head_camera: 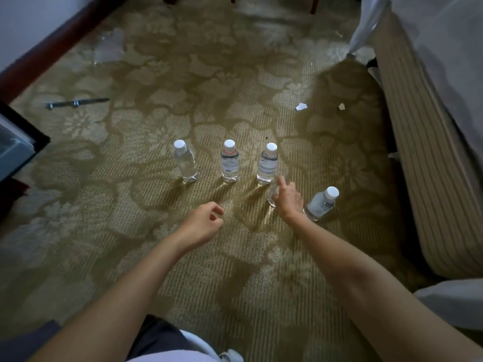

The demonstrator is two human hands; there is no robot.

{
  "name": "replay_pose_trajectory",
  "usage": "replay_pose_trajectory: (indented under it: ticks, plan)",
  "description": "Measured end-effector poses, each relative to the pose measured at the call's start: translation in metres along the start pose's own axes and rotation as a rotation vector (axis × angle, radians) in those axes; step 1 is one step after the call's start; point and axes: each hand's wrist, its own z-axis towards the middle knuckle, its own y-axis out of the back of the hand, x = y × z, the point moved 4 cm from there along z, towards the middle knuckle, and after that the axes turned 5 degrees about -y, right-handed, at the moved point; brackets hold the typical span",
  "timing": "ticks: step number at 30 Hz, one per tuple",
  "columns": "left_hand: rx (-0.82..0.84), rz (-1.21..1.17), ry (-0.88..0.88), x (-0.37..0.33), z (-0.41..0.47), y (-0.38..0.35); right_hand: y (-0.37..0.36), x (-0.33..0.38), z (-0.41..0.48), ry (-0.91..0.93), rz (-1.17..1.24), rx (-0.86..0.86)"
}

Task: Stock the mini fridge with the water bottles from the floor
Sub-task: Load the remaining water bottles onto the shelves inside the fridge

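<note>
Three clear water bottles with white caps stand in a row on the patterned carpet: the left bottle, the middle bottle and the right bottle. Another bottle stands further right, close to my right forearm. My right hand is wrapped from above around a further bottle, mostly hidden by the fingers. My left hand hovers over the carpet in front of the row, fingers loosely curled, holding nothing. A corner of the mini fridge shows at the left edge.
A bed with a striped base and white sheets runs along the right side. Two paper scraps lie on the carpet beyond the bottles. A thin metal piece and clear plastic wrap lie by the dark wooden baseboard.
</note>
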Motion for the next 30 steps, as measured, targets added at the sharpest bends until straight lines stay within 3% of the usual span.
replay_pose_trajectory:
  ticks: [8, 17, 21, 30]
  plan:
    - [-0.046, -0.086, 0.059, 0.044, -0.016, 0.032, 0.003, 0.049, -0.043, 0.138, 0.218, -0.018]
    - [-0.082, -0.217, 0.077, 0.101, -0.051, 0.089, 0.008, 0.209, -0.121, 0.571, 0.545, 0.395]
    - [-0.212, -0.362, 0.052, 0.13, -0.08, 0.14, 0.013, 0.304, -0.164, 0.728, 0.601, 0.6]
    - [-0.665, -0.279, 0.066, 0.19, -0.163, 0.259, 0.013, 0.474, -0.237, 0.943, 0.515, 1.019]
